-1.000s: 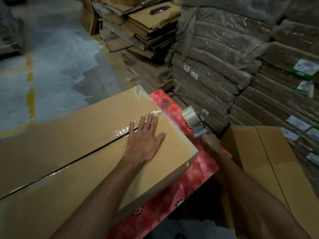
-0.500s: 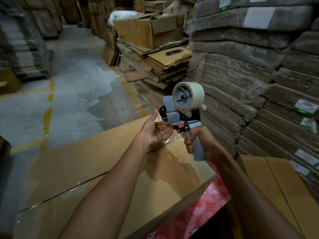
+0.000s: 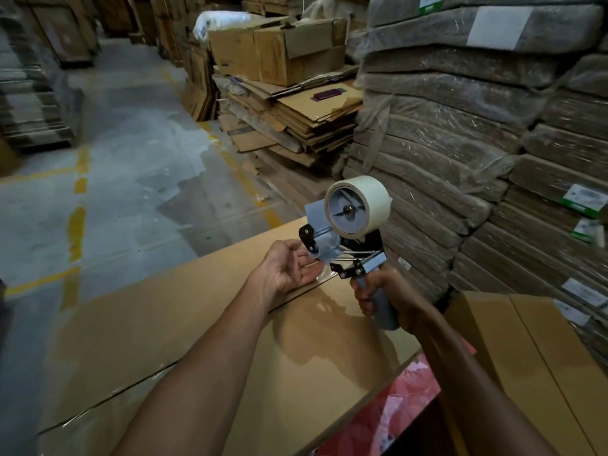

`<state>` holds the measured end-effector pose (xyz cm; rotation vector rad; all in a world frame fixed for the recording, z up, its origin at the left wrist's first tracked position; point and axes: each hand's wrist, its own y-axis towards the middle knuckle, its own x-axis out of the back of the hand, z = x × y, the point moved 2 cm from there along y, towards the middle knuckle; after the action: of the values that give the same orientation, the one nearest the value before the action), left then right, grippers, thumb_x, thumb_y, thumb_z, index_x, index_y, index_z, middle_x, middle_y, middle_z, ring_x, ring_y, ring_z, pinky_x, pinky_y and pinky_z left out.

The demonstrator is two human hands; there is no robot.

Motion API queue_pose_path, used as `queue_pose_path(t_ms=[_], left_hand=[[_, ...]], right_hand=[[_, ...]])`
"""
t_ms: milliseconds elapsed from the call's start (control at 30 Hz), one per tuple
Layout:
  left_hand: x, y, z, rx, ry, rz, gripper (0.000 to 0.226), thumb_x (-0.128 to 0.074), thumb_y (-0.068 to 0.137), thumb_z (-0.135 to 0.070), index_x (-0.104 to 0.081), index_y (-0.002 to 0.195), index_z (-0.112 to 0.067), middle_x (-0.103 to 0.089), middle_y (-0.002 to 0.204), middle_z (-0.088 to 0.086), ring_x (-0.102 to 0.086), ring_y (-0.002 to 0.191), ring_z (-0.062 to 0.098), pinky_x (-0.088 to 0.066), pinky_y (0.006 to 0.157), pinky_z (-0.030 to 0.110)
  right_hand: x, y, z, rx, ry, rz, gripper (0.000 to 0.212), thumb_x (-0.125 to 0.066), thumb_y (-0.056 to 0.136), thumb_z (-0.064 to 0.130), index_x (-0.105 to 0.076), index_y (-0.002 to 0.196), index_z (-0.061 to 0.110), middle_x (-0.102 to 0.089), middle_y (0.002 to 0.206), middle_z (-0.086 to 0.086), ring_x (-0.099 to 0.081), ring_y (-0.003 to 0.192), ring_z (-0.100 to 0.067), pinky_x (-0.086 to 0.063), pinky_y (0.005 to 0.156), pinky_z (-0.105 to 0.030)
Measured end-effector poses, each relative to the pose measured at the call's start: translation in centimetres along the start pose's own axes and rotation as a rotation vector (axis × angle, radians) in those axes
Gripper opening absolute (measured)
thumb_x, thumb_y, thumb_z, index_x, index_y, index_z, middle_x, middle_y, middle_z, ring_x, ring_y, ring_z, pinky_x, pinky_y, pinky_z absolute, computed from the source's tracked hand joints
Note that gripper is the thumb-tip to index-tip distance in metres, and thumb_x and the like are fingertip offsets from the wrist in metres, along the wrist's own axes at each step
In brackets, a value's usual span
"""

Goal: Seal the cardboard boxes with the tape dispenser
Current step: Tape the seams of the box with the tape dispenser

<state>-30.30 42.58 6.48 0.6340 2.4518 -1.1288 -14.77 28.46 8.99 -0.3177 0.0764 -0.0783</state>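
In a warehouse aisle, above a long cardboard box (image 3: 197, 324), the right hand (image 3: 385, 294) grips the grey handle of the tape dispenser (image 3: 348, 238), roll uppermost. The left hand (image 3: 289, 271) lies palm-up, fingers relaxed, touching its front roller. The green-and-white labels (image 3: 584, 199) on the wrapped bundles are too blurred to read.

The right hand (image 3: 390, 299) covers most of the handle of the tape dispenser (image 3: 348, 232), and whether the left hand (image 3: 289, 271) pinches tape at the roller or merely touches it cannot be told. The large cardboard box (image 3: 197, 324) runs off the frame at six and eight o'clock — hiding nearly all of a red floral sheet (image 3: 398, 406) at five. Stacks (image 3: 29, 93) at ten o'clock are blurred; green-edged labels (image 3: 584, 199) at three are unreadable, and a dark object (image 3: 326, 94) at twelve is too small to identify.
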Motion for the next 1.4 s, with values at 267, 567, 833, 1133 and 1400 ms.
queue_pose_path(t_ms=[267, 567, 833, 1133, 1400], left_hand=[[-1.3, 1.7, -1.5, -0.074, 0.282, -0.012, 0.016, -0.056, 0.092, 0.006, -0.061, 0.08, -0.002, -0.065, 0.054, 0.007, -0.062, 0.043, 0.013, -0.055, 0.045, 0.022], [-0.1, 5.5, -9.6, -0.322, 0.591, -0.171, 0.012, -0.066, 0.092, -0.005, -0.07, 0.083, 0.001, -0.061, 0.059, 0.004, -0.053, 0.049, 0.01, -0.045, 0.045, 0.019], [-1.1, 11.4, -10.3, -0.592, 0.823, -0.393, 0.028, -0.072, 0.09, -0.023, -0.071, 0.066, -0.009, -0.068, 0.066, 0.004, -0.063, 0.058, 0.014, -0.045, 0.051, 0.026], [0.7, 15.2, -9.9, -0.6, 0.959, -0.485, 0.024, -0.066, 0.081, -0.027, -0.076, 0.073, -0.006, -0.073, 0.077, 0.011, -0.07, 0.075, 0.024, -0.056, 0.072, 0.042], [1.5, 14.9, -10.3, -0.404, 1.096, -0.437, 0.033, -0.074, 0.081, -0.037, -0.07, 0.088, -0.005, -0.065, 0.086, 0.008, -0.059, 0.07, 0.016, -0.048, 0.056, 0.029]], right_hand=[[1.1, 0.2, -0.7, 0.029, 0.013, -0.101, 0.043, -0.064, 0.06, 0.011, -0.052, 0.101, 0.005, -0.053, 0.069, -0.005, -0.048, 0.055, -0.015, -0.04, 0.049, -0.029], [1.2, 0.0, -1.1, 0.041, -0.038, -0.17, 0.032, -0.06, 0.078, 0.002, -0.061, 0.11, 0.004, -0.054, 0.073, -0.008, -0.049, 0.059, -0.016, -0.041, 0.05, -0.027], [1.5, 4.5, -0.5, -0.008, -0.058, -0.329, 0.016, -0.06, 0.076, 0.001, -0.06, 0.092, -0.001, -0.053, 0.068, -0.008, -0.049, 0.06, -0.021, -0.038, 0.055, -0.034], [1.7, 6.9, -1.0, -0.029, -0.034, -0.366, 0.014, -0.053, 0.078, -0.01, -0.058, 0.079, 0.003, -0.049, 0.06, -0.009, -0.045, 0.05, -0.018, -0.034, 0.043, -0.024], [1.4, 7.5, -0.2, -0.119, -0.088, -0.371, 0.016, -0.053, 0.08, -0.008, -0.053, 0.072, 0.006, -0.045, 0.06, -0.011, -0.04, 0.048, -0.019, -0.03, 0.042, -0.023]])
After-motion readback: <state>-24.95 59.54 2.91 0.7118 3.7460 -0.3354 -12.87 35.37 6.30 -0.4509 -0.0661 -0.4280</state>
